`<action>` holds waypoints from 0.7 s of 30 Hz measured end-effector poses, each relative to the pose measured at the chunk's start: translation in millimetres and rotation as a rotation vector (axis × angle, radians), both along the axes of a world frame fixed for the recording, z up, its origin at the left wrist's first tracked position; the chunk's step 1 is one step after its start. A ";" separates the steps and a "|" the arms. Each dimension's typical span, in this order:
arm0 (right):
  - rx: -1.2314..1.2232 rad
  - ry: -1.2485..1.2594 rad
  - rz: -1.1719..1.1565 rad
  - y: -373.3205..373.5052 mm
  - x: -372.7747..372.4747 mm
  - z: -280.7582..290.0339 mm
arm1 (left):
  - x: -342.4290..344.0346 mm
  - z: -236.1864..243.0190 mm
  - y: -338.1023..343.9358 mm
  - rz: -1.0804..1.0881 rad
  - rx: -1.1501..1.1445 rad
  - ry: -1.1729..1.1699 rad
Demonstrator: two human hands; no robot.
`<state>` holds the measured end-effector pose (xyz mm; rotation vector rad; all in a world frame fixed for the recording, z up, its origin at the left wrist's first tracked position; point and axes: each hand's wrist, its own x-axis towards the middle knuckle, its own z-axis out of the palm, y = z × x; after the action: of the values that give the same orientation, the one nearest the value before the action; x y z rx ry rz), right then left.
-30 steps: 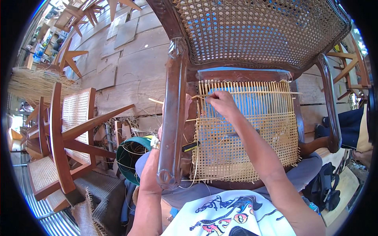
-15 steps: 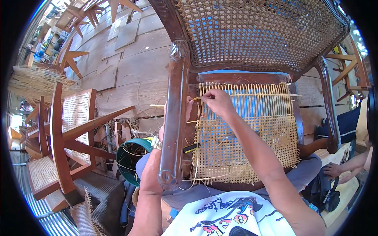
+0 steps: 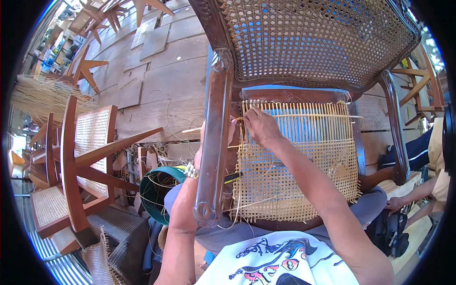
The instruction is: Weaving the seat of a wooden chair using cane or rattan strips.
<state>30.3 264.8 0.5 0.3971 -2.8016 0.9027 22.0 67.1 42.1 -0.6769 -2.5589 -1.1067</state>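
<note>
A dark wooden chair (image 3: pixel 214 142) lies across my lap with its half-woven cane seat (image 3: pixel 304 161) facing up. My right hand (image 3: pixel 259 126) rests on the upper left part of the weave, fingers pinched on a thin cane strand (image 3: pixel 308 115) that runs across the top rows. My left hand (image 3: pixel 203 142) is mostly hidden behind the chair's side rail, at the seat's left edge, where a strand end (image 3: pixel 192 129) sticks out; its grip is hidden. A wristwatch (image 3: pixel 191 171) sits on my left wrist.
A green bucket (image 3: pixel 156 187) with cane strands stands by my left knee. Other wooden chairs with cane seats (image 3: pixel 90 156) lie at the left on a plank floor. A bundle of raw cane (image 3: pixel 42 97) is at far left. Another person's hand (image 3: pixel 396 204) shows at the right.
My right hand has moved left along the top rows toward the seat's left edge, drawing the strand with it. Another person's hand has come into view at the right.
</note>
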 end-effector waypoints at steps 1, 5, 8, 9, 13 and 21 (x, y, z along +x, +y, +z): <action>-0.033 0.008 -0.018 -1.3 0.5 -0.7 | -0.3 0.7 0.2 0.003 -0.006 0.013; -0.142 -0.077 -0.080 -4.3 0.2 0.2 | -0.8 6.5 2.5 0.023 -0.065 0.028; -0.155 -0.158 -0.081 -4.7 -2.3 2.4 | -0.4 9.3 3.4 0.021 -0.057 0.012; -0.150 -0.176 -0.083 -4.4 -3.0 3.1 | -0.3 9.1 3.2 0.016 -0.050 0.011; -0.129 -0.181 -0.078 -4.1 -3.8 4.5 | -0.6 3.3 0.8 0.003 -0.056 0.031; -0.007 -0.136 -0.045 -10.4 -3.1 6.0 | 1.4 -3.7 7.4 -0.072 0.062 -0.094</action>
<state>27.2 254.5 6.5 0.2800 -2.9158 0.9638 23.4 74.5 38.5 -0.7229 -2.5837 -1.2648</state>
